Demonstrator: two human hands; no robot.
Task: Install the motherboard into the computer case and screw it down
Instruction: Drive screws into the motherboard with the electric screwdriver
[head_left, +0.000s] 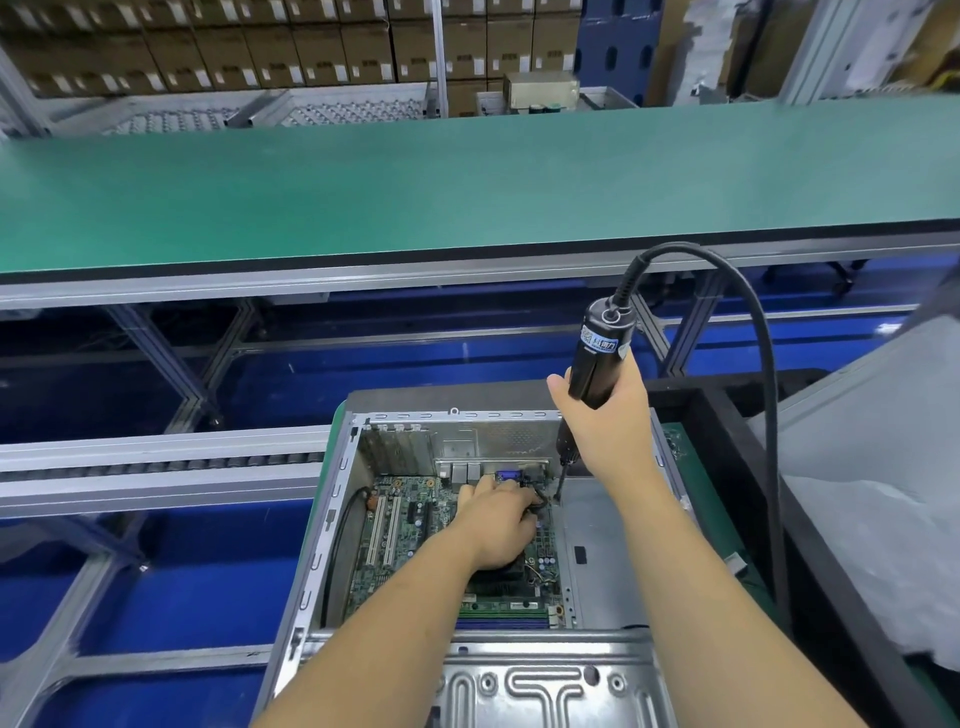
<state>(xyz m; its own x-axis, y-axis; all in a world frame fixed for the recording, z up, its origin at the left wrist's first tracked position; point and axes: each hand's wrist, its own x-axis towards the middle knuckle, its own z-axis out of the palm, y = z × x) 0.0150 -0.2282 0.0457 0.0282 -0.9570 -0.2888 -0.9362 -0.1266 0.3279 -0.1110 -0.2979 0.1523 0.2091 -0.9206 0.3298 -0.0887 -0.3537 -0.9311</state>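
Head view of an assembly bench. An open metal computer case (470, 670) is seen in the lower centre of the frame, lying on its side. The green motherboard (405, 525) is seated flat inside the case, in its left and middle portion, with its rear ports set against the back wall of the case toward the frame's centre. The left hand (501, 519) is laid on the board, palm down, its fingers bent over a black cable (537, 501) near the ports (whether the cable is actually pinched cannot be told). The right hand (605, 421) is wrapped around the black barrel of an electric screwdriver (597, 358), held nearly upright right of centre; its bit (561, 480) is pointed down at the upper right corner of the board, just beside the left fingers. A thick black cord (763, 364) is looped from the tool's top down the right side. A green-topped workbench (467, 192) spans the upper half, with stacked cardboard boxes (260, 47) along the top edge.
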